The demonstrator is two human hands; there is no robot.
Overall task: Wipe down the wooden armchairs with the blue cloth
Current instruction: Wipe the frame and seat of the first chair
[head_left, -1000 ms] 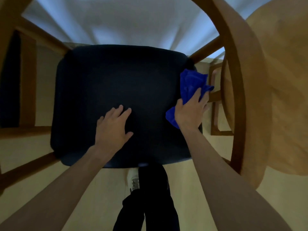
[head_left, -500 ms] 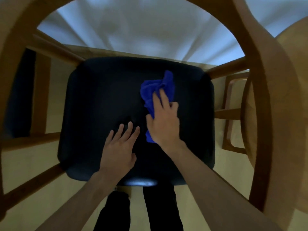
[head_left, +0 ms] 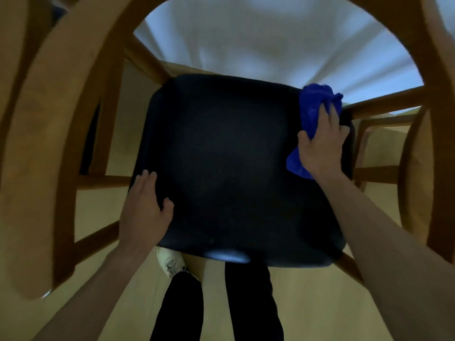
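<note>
I look straight down on a wooden armchair with a curved arm rail [head_left: 44, 134] and a black seat cushion [head_left: 234, 163]. The blue cloth [head_left: 314, 104] lies bunched at the seat's far right corner. My right hand [head_left: 322, 143] presses flat on it, fingers straight, with cloth showing beyond the fingertips and by the wrist. At the seat's near left edge my left hand [head_left: 144, 207] rests flat, fingers extended and thumb spread on the cushion.
A white cloth-covered surface [head_left: 270, 45] lies beyond the chair. Another wooden chair frame [head_left: 416, 173] stands close on the right. My dark trouser legs [head_left: 248, 301] and a white shoe [head_left: 171, 263] are below the seat's front edge on the light floor.
My right hand slid the blue cloth from the seat's middle to its far right corner. My left hand moved from the seat's centre to the near left edge.
</note>
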